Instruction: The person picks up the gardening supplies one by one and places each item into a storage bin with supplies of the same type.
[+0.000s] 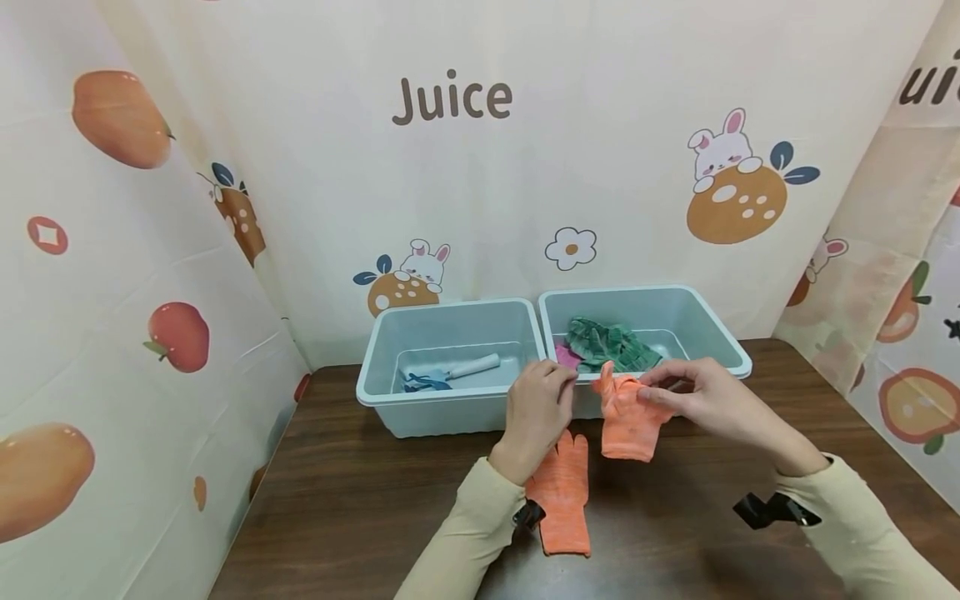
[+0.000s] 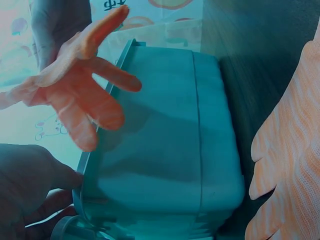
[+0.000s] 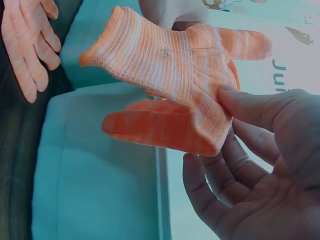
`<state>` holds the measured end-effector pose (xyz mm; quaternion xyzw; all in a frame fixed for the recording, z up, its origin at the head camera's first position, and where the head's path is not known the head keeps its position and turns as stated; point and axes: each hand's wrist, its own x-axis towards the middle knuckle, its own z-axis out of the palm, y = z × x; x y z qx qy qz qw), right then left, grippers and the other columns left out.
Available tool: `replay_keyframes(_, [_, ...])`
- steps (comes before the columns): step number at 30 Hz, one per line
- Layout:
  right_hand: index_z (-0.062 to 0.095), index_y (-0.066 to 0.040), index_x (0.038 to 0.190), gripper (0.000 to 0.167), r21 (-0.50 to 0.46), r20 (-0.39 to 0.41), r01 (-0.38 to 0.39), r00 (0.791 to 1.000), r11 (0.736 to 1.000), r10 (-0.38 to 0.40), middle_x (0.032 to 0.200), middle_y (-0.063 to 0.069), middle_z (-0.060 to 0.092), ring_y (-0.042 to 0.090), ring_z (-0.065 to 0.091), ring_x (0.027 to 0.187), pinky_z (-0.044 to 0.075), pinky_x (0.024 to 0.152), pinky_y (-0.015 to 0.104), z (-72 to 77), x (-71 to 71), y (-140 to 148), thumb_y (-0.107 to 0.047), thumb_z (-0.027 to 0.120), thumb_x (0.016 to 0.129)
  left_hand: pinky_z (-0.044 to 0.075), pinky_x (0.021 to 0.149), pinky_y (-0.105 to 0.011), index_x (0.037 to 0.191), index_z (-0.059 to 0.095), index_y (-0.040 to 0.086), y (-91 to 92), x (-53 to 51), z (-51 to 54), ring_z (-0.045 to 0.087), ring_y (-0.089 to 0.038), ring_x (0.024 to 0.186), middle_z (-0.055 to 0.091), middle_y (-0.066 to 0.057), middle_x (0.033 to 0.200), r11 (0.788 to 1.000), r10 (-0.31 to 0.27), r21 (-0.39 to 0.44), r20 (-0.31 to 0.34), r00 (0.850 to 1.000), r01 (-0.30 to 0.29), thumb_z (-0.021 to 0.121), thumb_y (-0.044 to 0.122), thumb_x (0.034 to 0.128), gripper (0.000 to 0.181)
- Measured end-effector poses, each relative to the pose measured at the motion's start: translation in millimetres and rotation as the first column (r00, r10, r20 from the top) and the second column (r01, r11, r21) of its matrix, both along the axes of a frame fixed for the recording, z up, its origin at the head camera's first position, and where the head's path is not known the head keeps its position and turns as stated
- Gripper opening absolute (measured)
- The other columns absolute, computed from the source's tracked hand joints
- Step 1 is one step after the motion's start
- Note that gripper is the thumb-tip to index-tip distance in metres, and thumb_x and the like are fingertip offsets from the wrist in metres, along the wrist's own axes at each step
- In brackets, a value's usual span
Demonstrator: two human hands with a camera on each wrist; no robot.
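Observation:
My right hand point(image 1: 693, 396) pinches an orange knit glove point(image 1: 630, 425) between thumb and fingers, in front of the right bin. In the right wrist view this glove point(image 3: 160, 65) hangs folded over, its cuff to the left. My left hand point(image 1: 536, 412) is raised beside it with loosely bent fingers, nothing visible in them; in the left wrist view its thumb point(image 2: 62, 176) overlaps the bin's rim, though contact is unclear. Below it, a second orange glove point(image 1: 566, 500) lies flat on the table, fingers pointing towards the bins.
Two pale blue bins stand side by side against the printed curtain. The left bin point(image 1: 442, 412) holds a white-handled tool point(image 1: 474, 366) and a blue item point(image 1: 426, 382). In the right bin point(image 1: 720, 342) are crumpled green material point(image 1: 611, 343) and something pink point(image 1: 566, 357). Dark wooden table point(image 1: 337, 508) surrounds them.

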<state>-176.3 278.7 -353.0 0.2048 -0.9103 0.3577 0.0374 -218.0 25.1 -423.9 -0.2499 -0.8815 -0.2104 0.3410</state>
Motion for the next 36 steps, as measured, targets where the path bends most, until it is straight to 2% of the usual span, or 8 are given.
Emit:
replay_keyframes(9, [0.082,-0.016,0.104,0.008,0.0,-0.047,-0.005,0.999,1.0,0.005,0.094,-0.004,0.076,0.004,0.066,0.082,0.059,0.074,0.021,17.2,-4.5,1.7,-0.013,0.076,0.099,0.061,0.078,-0.025,0.104,0.085,0.019,-0.1,-0.2,0.2,0.071,-0.014,0.088,0.078,0.004,0.096,1.0,-0.008,0.005,0.004,1.0,0.008,0.079,0.018,0.0971,0.009])
replay_keyframes(16, [0.082,-0.015,0.109,0.011,0.015,-0.008,0.036,0.999,0.999,-0.036,0.097,-0.001,0.075,0.006,0.065,0.084,0.058,0.076,0.021,29.7,-10.2,4.2,-0.016,0.077,0.099,0.062,0.078,-0.028,0.104,0.085,0.019,-0.4,0.1,1.4,0.071,-0.015,0.089,0.077,0.003,0.096,1.0,-0.022,0.013,0.02,1.0,0.022,0.079,0.017,0.0975,0.009])
replay_keyframes(22, [0.082,-0.012,0.111,0.013,0.023,-0.006,0.054,0.999,0.998,-0.054,0.101,0.003,0.075,0.006,0.066,0.087,0.058,0.075,0.021,38.3,-14.5,3.5,-0.017,0.076,0.1,0.061,0.078,-0.027,0.104,0.085,0.019,0.2,-0.6,0.7,0.071,-0.015,0.089,0.077,0.004,0.096,1.0,-0.019,0.014,0.017,1.0,0.019,0.079,0.017,0.0966,0.009])
replay_keyframes(36, [0.08,-0.008,0.117,0.02,0.0,-0.017,0.066,0.998,0.998,-0.066,0.104,0.006,0.075,0.008,0.065,0.086,0.058,0.071,0.023,41.5,-22.8,9.3,-0.018,0.077,0.1,0.061,0.079,-0.027,0.104,0.085,0.018,-1.2,0.8,0.8,0.071,-0.015,0.089,0.077,0.003,0.096,1.0,-0.026,0.012,0.023,0.999,0.026,0.08,0.015,0.0959,0.01])
